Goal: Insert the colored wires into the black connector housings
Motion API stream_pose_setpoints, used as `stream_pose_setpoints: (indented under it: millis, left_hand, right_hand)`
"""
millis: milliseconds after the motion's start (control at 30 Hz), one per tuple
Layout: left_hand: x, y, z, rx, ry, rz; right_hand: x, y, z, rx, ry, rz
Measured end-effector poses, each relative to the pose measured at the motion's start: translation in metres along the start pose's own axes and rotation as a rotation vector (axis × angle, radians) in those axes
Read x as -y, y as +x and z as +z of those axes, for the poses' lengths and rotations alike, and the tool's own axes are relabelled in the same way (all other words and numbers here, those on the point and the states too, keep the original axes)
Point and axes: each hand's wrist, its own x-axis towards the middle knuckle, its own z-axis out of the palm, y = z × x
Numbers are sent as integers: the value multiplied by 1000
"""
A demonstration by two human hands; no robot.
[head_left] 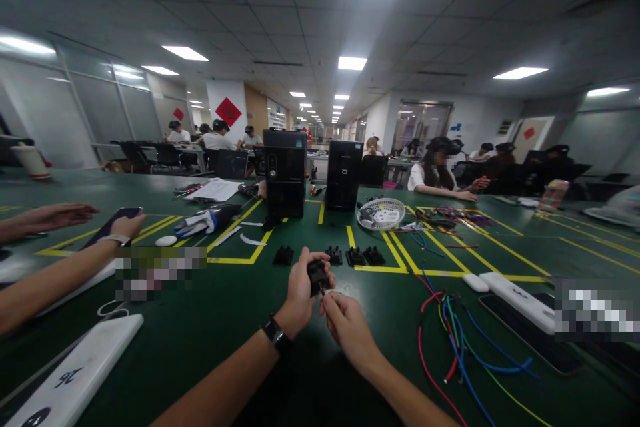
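My left hand, with a black watch on its wrist, grips a small black block-shaped part above the green table. The fingers of my right hand are pinched together at the part's lower edge, on something small that I cannot make out. Just beyond my hands, several similar black parts stand in a row on the table: one black part to the left, others such as this black part to the right.
Two black computer towers stand ahead. A white basket sits right of them. Coloured wires and white power banks lie at right. Another person's arms reach in at left, one hand holding a phone. Someone sits across the table.
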Motion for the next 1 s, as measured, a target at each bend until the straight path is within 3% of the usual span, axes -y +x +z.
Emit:
stream_pose_setpoints:
  millis: [167, 300, 400, 567, 867, 1000]
  left_hand:
    - [3, 2, -7, 44, 94, 5]
    - [-1, -2, -7, 125, -15, -72]
    - [1, -1, -4, 66, -146, -130]
    - [5, -1, -1, -47, -155, -55]
    - [-3, 0, -8, 47, -187, -183]
    - [-1, -2, -10, 21, -11, 3]
  right_hand:
    - [4, -3, -6, -27, -109, -11]
    - [12, -6, -5, -39, -209, -80]
    - [13, -9, 4, -62, -327, -168]
    - [8, -11, 14, -72, -449, -232]
    - [8, -9, 5, -57, -387, -199]
    - [12, -12, 6, -57, -357, -179]
